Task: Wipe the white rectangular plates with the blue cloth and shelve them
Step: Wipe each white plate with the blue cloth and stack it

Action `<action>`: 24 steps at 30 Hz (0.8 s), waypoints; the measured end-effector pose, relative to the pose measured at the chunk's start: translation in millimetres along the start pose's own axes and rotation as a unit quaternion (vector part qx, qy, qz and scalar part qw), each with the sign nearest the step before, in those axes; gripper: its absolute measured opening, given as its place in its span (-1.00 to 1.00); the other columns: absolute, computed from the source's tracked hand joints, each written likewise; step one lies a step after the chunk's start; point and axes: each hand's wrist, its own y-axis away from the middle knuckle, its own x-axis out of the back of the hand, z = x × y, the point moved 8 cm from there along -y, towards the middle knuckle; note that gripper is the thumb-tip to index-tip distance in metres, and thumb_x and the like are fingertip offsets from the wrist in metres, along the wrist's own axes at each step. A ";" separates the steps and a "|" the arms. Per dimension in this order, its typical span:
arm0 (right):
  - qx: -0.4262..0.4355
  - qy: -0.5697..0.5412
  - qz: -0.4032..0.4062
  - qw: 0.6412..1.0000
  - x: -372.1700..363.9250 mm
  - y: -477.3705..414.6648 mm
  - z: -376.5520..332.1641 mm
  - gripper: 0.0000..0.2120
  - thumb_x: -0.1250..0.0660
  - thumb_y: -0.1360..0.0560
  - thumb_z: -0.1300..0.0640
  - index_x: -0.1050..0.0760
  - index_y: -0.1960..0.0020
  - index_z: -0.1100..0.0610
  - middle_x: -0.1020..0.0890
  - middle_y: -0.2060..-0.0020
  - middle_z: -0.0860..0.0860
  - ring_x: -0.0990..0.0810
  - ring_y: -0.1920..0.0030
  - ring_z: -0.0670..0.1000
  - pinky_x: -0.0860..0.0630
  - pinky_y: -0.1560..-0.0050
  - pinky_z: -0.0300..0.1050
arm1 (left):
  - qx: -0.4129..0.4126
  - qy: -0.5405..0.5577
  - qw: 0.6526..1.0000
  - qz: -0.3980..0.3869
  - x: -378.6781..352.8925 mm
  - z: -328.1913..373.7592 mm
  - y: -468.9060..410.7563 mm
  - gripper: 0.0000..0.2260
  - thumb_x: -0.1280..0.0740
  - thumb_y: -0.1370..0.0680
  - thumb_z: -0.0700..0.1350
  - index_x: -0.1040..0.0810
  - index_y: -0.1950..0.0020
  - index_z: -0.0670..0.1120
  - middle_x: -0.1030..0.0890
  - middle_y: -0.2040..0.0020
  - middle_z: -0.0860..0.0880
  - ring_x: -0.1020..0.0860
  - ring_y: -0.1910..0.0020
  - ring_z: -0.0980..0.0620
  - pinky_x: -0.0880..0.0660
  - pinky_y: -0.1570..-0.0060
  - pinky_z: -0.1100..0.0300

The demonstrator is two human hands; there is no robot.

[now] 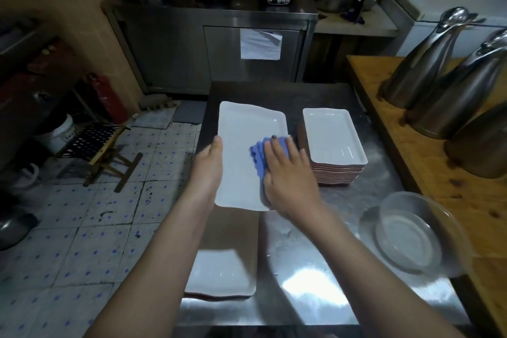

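Note:
A white rectangular plate is held above the steel table. My left hand grips its left long edge, thumb on top. My right hand presses the blue cloth flat against the plate's right half, fingers straight. A stack of white rectangular plates stands on the table just right of my right hand. Another white plate lies near the table's left front edge, partly hidden under my left forearm.
A clear glass bowl sits at the table's right edge. Steel jugs stand on a wooden counter to the right. A steel cabinet with pots is at the back. A folding stool stands on the tiled floor.

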 end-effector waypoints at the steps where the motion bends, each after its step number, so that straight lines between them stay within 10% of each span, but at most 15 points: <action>1: 0.018 -0.022 -0.013 1.000 -4.8 6.1 -10.2 -0.43 0.04 -0.60 0.07 0.15 -0.56 0.11 0.10 -0.55 0.00 0.22 -0.53 0.08 0.20 -0.47 0.05 | 0.002 -0.002 1.000 0.001 0.1 -1.7 0.7 -0.70 -0.07 -0.63 0.10 -0.52 0.02 -0.02 -0.61 0.22 0.01 -0.59 0.32 0.07 -0.48 0.52 0.35; 7: 0.039 0.012 0.012 0.999 14.0 -23.6 -10.4 -0.49 0.04 -0.63 0.05 0.04 -0.55 0.05 0.03 -0.55 -0.02 0.16 -0.53 0.09 0.17 -0.46 0.06 | 0.048 -0.002 0.998 -0.048 -18.0 -20.8 23.0 -0.64 -0.13 -0.62 0.07 -0.52 -0.26 -0.11 -0.61 -0.15 -0.12 -0.58 -0.11 -0.12 -0.48 -0.18 -0.03; 14: -0.036 0.015 0.051 0.998 25.5 0.3 15.0 -0.48 0.00 -0.60 0.11 -0.02 -0.53 0.13 0.02 -0.55 0.06 0.13 -0.53 0.13 0.10 -0.46 0.03 | 0.021 0.000 1.000 -0.016 5.6 -9.0 18.6 -0.66 -0.11 -0.61 0.13 -0.53 0.21 0.00 -0.61 0.34 0.10 -0.59 0.50 0.17 -0.44 0.59 0.35; 20: 0.016 -0.038 0.048 0.998 18.7 21.7 -25.4 -0.44 -0.03 -0.57 0.13 0.03 -0.53 0.20 -0.02 -0.54 0.09 0.12 -0.53 0.11 0.11 -0.46 0.04 | 0.025 -0.006 0.999 -0.029 -14.8 -5.2 33.1 -0.66 -0.11 -0.62 0.11 -0.56 -0.14 -0.04 -0.64 -0.04 -0.07 -0.61 -0.01 -0.08 -0.54 -0.07 0.00; 24: -0.069 0.022 0.069 0.995 38.4 -1.4 22.3 -0.47 -0.03 -0.60 0.11 0.01 -0.53 0.11 -0.01 -0.54 0.05 0.07 -0.53 0.09 0.14 -0.46 0.07 | 0.030 0.004 0.998 -0.052 -24.9 -8.5 37.9 -0.68 -0.16 -0.60 0.12 -0.60 0.07 -0.04 -0.67 0.07 -0.03 -0.64 0.07 -0.08 -0.56 -0.02 -0.01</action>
